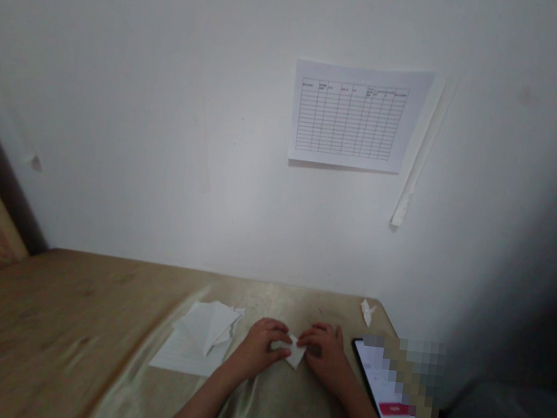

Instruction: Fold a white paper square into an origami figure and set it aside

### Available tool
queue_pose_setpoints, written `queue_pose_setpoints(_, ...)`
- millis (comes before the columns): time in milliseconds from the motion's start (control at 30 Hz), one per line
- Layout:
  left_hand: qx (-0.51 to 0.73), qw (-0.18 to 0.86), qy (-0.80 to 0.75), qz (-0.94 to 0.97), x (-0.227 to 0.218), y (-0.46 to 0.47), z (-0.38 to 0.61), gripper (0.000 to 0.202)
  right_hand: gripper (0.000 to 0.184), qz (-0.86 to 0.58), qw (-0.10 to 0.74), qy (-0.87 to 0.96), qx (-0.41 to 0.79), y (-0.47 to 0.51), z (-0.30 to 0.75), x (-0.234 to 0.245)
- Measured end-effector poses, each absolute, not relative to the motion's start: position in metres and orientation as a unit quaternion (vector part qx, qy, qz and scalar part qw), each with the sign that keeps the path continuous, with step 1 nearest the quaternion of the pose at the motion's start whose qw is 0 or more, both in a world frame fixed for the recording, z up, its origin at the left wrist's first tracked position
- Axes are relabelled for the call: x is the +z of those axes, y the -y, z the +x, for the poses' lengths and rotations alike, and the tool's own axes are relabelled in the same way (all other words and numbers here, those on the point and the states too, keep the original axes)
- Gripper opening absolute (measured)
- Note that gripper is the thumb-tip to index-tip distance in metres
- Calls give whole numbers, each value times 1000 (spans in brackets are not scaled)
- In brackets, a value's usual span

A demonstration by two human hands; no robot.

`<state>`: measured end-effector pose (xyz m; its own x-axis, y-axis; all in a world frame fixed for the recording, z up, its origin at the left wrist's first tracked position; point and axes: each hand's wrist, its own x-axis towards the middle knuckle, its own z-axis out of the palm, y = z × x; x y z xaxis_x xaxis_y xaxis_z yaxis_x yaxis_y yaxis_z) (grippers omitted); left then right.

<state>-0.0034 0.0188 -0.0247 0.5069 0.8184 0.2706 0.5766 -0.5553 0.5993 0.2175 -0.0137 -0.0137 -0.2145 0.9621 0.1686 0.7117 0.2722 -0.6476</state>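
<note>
A small piece of white folded paper (293,354) lies on the table between both my hands. My left hand (258,348) pinches its left side with curled fingers. My right hand (325,352) presses its right side, fingers bent down onto it. To the left of my left hand lies a loose stack of white paper sheets (198,337), some folded over.
A wooden table (45,316) meets a white wall. A phone (388,396) with a lit screen lies at the right edge. A small folded paper shape (366,311) sits at the far right corner. A printed table sheet (352,117) hangs on the wall.
</note>
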Motion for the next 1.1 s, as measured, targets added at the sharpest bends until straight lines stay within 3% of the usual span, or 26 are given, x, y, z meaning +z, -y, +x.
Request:
queue_pose_setpoints(500, 255, 167, -452, 839, -23, -11, 9, 43, 31, -585, 269, 738, 201, 14, 217, -11)
queue_pose_setpoints(1100, 256, 135, -487, 824, -25, -4, 19, 27, 30, -600, 247, 739, 184, 11, 217, -16)
